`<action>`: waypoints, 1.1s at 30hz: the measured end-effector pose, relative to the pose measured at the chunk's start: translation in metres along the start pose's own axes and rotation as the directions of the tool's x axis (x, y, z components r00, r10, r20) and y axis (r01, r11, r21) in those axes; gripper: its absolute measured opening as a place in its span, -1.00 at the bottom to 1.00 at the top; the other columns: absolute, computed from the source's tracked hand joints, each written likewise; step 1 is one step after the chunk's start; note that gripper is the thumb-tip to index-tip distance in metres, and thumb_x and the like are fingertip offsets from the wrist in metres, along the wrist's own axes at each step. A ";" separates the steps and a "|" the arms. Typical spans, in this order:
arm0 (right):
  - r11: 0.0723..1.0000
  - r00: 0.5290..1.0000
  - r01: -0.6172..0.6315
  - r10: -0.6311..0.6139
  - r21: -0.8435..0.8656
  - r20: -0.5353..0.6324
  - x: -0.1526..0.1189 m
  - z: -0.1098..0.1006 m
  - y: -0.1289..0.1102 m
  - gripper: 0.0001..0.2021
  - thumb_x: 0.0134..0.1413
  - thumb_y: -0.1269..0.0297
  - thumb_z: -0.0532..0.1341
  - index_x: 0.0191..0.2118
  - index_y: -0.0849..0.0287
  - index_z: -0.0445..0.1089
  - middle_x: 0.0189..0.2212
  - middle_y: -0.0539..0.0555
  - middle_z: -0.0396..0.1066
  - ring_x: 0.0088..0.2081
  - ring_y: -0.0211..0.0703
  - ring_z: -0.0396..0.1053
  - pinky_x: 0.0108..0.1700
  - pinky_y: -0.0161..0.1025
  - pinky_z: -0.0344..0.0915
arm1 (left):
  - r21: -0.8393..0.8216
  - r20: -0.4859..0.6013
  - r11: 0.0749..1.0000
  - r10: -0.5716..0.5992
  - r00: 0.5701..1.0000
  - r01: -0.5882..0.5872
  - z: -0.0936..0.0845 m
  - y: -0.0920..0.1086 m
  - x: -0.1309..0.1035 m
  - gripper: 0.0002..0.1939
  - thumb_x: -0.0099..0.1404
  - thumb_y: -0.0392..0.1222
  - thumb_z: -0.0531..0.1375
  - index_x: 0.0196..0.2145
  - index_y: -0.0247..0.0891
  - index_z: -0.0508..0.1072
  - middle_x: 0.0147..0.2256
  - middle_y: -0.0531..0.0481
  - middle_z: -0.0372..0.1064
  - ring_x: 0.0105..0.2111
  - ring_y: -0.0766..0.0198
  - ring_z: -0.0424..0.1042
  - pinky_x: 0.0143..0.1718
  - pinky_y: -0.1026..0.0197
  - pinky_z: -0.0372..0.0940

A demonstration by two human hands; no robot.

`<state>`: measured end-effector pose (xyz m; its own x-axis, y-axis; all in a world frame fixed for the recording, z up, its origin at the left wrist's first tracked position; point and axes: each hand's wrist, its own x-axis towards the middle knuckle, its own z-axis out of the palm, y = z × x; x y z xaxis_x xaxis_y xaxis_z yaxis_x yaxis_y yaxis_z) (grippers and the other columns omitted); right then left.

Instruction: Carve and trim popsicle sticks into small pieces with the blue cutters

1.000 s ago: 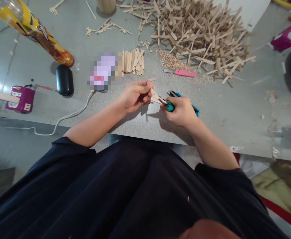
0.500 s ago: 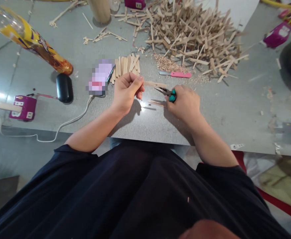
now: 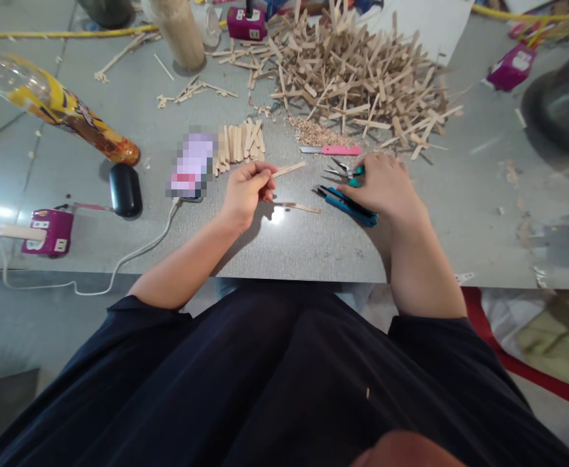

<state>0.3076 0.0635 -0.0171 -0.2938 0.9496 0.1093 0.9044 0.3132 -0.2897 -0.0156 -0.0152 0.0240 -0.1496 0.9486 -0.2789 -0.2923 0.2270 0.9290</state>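
Thumb and fingers of the left hand [image 3: 245, 194] pinch a thin wooden stick [image 3: 289, 170], which points toward the right above the grey table [image 3: 459, 220]. Fingers of the right hand [image 3: 386, 185] bend over the green handles of a pair of pliers [image 3: 347, 174], jaws spread; whether they grip those handles or merely lie on them, I cannot tell. Just below, crossing the space in front of the right thumb, lies a blue cutter [image 3: 350, 206], and a loose stick piece [image 3: 306, 208] rests between the two hands, nearer the table's front edge. Beyond the hands, a pink-handled knife [image 3: 341, 150] lies crosswise with its blade to the left, hemmed in by a heap of wood shavings [image 3: 318, 131], and behind that sprawls a big tangled stick pile [image 3: 352, 81]. Close behind the left hand sits a neat row of sticks [image 3: 238, 143], with a blurred-out phone [image 3: 192, 165] beside it and a white cable [image 3: 124, 259] trailing from the phone. Farther left come a black oval case [image 3: 125, 190], a yellow-labelled bottle [image 3: 70, 113] and a purple socket block [image 3: 48, 232]. A pale cylinder [image 3: 180, 39] stands at the back, near a second purple block [image 3: 247, 24].
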 end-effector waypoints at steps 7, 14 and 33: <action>0.999 0.999 -0.030 0.029 0.031 0.012 0.002 -0.012 -0.014 -0.66 0.30 0.02 0.55 -0.05 0.07 0.49 0.14 0.42 0.52 0.25 0.54 0.41 0.28 0.47 0.29 | 0.087 0.095 0.994 0.056 0.994 -0.064 -0.001 -0.007 0.002 -0.65 0.56 -0.60 0.28 -0.28 -0.25 0.71 -0.48 0.12 0.51 -0.59 0.52 0.35 -0.48 0.45 0.26; 0.964 0.960 0.260 -0.264 0.049 0.097 -0.022 -0.010 -0.087 -0.84 0.48 0.12 0.37 -0.11 0.07 0.63 -0.02 0.30 0.62 0.15 0.41 0.50 0.28 0.36 0.31 | 0.163 0.150 0.976 0.120 0.981 -0.144 -0.003 -0.014 0.003 -0.78 0.46 -0.47 0.47 -0.33 -0.24 0.75 -0.47 0.06 0.59 -0.56 0.46 0.39 -0.44 0.37 0.32; 0.997 0.980 0.076 -0.076 0.010 0.186 -0.045 0.006 -0.131 -0.71 0.64 0.22 0.09 0.00 0.19 0.55 -0.30 0.27 0.62 -0.30 0.14 0.48 -0.09 0.07 0.29 | 0.287 0.064 0.904 0.313 0.948 -0.317 -0.009 -0.024 0.009 -0.91 0.61 -0.29 0.41 -0.15 -0.25 0.68 -0.36 0.02 0.72 -0.59 0.45 0.51 -0.47 0.37 0.42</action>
<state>0.2006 -0.0202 0.0097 -0.4142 0.9089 -0.0480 0.8766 0.3842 -0.2897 -0.0185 -0.0143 -0.0034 -0.1732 0.9840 0.0417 0.0544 -0.0327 0.9980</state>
